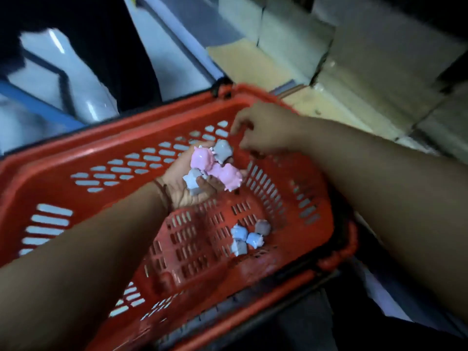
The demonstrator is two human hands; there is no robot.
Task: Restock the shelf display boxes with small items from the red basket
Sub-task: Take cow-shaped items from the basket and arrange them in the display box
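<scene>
A red plastic basket (pixel 83 158) with slotted walls fills the middle of the view. My left hand (pixel 181 184) is palm up over the basket, cupping several small toy figures, pink ones (pixel 215 168) and grey ones (pixel 222 149). My right hand (pixel 263 127) hovers just beyond them over the basket's far corner, knuckles up and fingers curled; what is under its fingers is hidden. Several more small grey figures (pixel 247 236) lie in a cluster on the basket floor near its right wall.
Pale cardboard boxes (pixel 367 72) stand at the upper right beyond the basket. A white shelf edge with a blue strip (pixel 40 105) runs at the upper left. Dark floor lies below the basket.
</scene>
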